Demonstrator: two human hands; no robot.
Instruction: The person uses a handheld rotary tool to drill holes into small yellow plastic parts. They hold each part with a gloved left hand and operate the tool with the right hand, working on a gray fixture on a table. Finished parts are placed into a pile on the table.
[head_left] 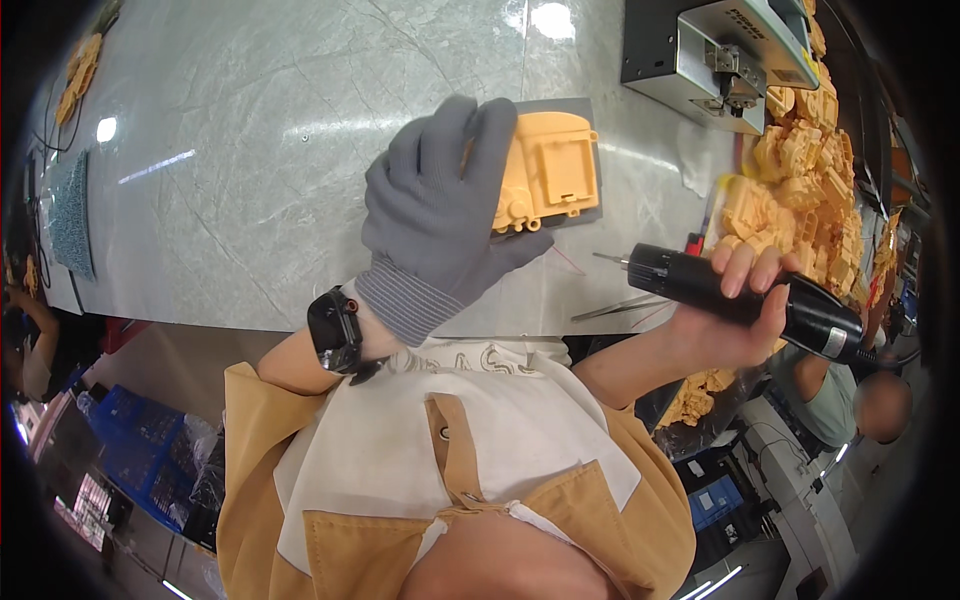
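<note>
Casing [552, 170] gripped by my left hand [440, 190], driver [690, 282] by my right hand [728, 335]; marbled table [250, 240] beneath, another person [825, 400] nearby!

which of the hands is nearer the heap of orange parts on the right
Right. The right hand, holding a black tool, is beside the heap; the gloved left hand is farther left, holding one orange part.

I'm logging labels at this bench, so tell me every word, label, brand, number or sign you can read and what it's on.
Metal-cased machine: lettering on its panel, not copied here; yellow marking, too small to read.
Black handheld tool: pale label, too small to read.
Orange part: no lettering I can make out.
</note>
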